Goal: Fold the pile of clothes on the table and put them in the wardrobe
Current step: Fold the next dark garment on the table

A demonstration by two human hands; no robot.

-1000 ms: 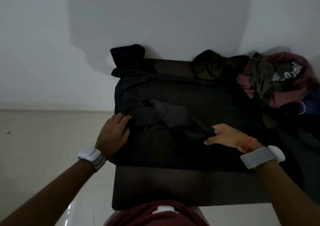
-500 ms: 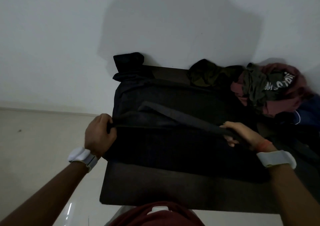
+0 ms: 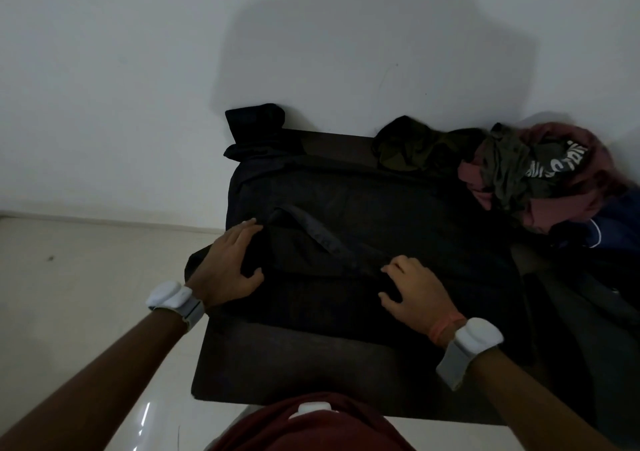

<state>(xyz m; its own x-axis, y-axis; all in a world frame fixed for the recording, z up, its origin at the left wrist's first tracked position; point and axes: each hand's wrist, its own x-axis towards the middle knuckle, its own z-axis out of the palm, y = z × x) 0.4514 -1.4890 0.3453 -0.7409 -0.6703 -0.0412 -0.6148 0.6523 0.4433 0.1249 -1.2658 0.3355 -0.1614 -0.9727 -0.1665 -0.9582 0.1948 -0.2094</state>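
Two hands on the dark garment point(image 3: 398, 215), spread over the bench point(image 3: 311, 374) mid-frame. Left hand point(image 3: 225, 267) lies flat and splayed, pressing; right hand point(image 3: 415, 295) curls onto it, pinching or pressing, cannot tell. Soft, limp cloth, I'd judge: take it by edges and corners.

Pretty bare room tbh. A plain white wall point(image 3: 104, 70) fills the top half, with a big soft shadow point(image 3: 363, 52) on it up in the centre. Lower left is pale glossy floor point(image 3: 69, 295), with a skirting strip point(image 3: 104, 220), one dark speck point(image 3: 51, 258), and a glare streak point(image 3: 145, 416) near the bottom edge.
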